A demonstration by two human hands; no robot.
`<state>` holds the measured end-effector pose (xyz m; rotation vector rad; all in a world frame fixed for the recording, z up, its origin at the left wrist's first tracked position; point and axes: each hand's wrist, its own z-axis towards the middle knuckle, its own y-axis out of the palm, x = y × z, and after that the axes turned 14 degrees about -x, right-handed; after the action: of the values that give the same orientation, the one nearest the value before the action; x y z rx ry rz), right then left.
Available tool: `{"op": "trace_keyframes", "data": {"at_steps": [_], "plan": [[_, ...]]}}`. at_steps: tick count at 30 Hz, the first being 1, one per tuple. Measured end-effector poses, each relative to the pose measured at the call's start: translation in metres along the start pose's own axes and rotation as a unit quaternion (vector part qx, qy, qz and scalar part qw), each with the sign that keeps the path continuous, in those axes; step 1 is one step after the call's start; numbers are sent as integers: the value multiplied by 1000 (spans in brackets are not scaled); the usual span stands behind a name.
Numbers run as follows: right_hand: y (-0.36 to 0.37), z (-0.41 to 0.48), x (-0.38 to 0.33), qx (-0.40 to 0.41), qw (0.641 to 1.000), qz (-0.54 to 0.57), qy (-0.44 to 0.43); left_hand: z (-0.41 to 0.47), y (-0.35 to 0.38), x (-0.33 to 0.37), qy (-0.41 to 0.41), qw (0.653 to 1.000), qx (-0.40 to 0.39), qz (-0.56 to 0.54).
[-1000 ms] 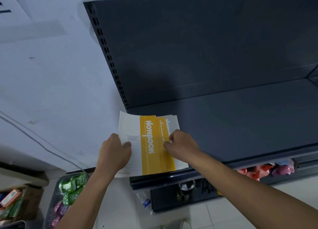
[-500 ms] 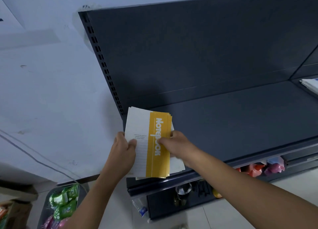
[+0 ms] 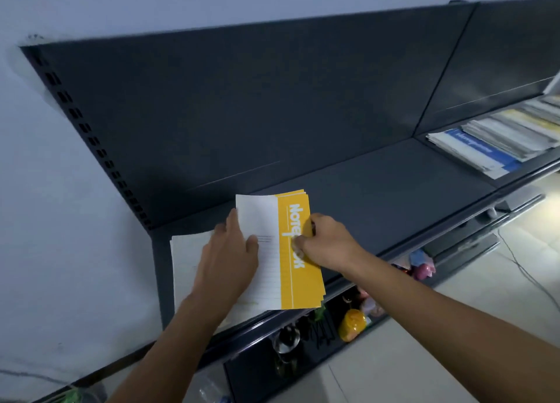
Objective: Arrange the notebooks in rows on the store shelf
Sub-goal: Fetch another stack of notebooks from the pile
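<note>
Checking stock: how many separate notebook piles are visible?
3: held yellow stack; white pile leftmost on the shelf; spread pile far right. Others may be hidden.

We see a shelf [image 3: 378, 190] of smooth matt metal; the notebooks [image 3: 303, 281] have smooth paper covers; the wall [image 3: 75, 190] is matt and scuffed; the floor tiles [image 3: 469, 290] look glossy
</note>
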<state>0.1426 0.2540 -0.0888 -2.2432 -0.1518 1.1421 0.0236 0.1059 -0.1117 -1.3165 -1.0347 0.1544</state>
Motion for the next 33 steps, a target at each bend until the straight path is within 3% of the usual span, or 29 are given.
{"op": "trace_keyframes", "data": {"at_steps": [6, 12, 22, 33], "plan": [[-63, -15, 50, 85, 994, -73, 9, 29, 31, 80, 57, 998, -2, 25], [-150, -26, 131, 122, 988, -95, 17, 58, 86, 178, 99, 994, -26, 22], [-287, -44, 263, 135, 987, -74, 47, 92, 190, 336, 108, 990, -81, 32], [-391, -30, 331, 153, 983, -62, 77, 156, 237, 454, 144, 979, -110, 91]]}}
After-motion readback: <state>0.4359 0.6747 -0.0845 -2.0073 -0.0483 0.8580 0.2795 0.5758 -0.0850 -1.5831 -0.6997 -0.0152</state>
